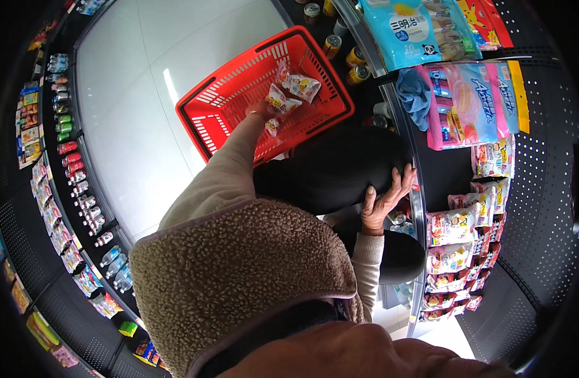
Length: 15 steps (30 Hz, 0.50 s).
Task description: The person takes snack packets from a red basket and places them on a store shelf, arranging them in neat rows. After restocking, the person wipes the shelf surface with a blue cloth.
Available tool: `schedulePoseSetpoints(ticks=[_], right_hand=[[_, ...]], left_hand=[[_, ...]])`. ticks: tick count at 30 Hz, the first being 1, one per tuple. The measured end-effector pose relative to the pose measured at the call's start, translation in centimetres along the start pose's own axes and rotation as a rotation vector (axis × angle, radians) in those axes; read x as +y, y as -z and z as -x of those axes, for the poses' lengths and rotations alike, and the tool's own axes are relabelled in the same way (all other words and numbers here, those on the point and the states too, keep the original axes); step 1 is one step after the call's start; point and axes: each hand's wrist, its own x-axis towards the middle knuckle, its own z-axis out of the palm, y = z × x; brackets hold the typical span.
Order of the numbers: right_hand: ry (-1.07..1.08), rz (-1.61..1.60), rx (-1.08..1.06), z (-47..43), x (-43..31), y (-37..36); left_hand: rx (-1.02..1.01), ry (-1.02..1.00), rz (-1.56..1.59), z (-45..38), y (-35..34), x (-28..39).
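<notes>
A red plastic shopping basket [199,92] rests on the tiled floor before me, with several small printed snack bags [304,87] inside. My left hand [259,109] reaches down into it, beside a white and pink snack bag [281,100]; its fingers are partly hidden by the bag, so its grip is unclear. Against the front edge of the shelf on the right rests my right hand [386,198], fingers apart, holding nothing. Similar snack bags [452,227] stand in rows on that shelf, right of this hand.
A blue cloth [413,97] lies by large pink and blue cake packs [469,106] on the right shelf. Yellow-topped cans [359,74] stand on a lower level. Across the aisle, shelves hold drink cans [72,158], bottles [114,264] and packets. My bent knees are close to the right shelf.
</notes>
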Motion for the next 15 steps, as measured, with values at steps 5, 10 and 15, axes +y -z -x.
schedulePoseSetpoints(ticks=[5,10,15], right_hand=[[0.02,0.023,0.019,-0.1,-0.1,-0.1],[0.024,0.016,0.027,-0.3,-0.3,0.1],[-0.003,-0.008,0.018,-0.2,-0.5,0.5]], left_hand=[[-0.155,-0.04,0.289,-0.7,-0.1,-1.6],[-0.158,-0.138,0.62,1.6,1.7,-2.8],[-0.398,-0.04,1.398,6.9,5.5,-1.7]])
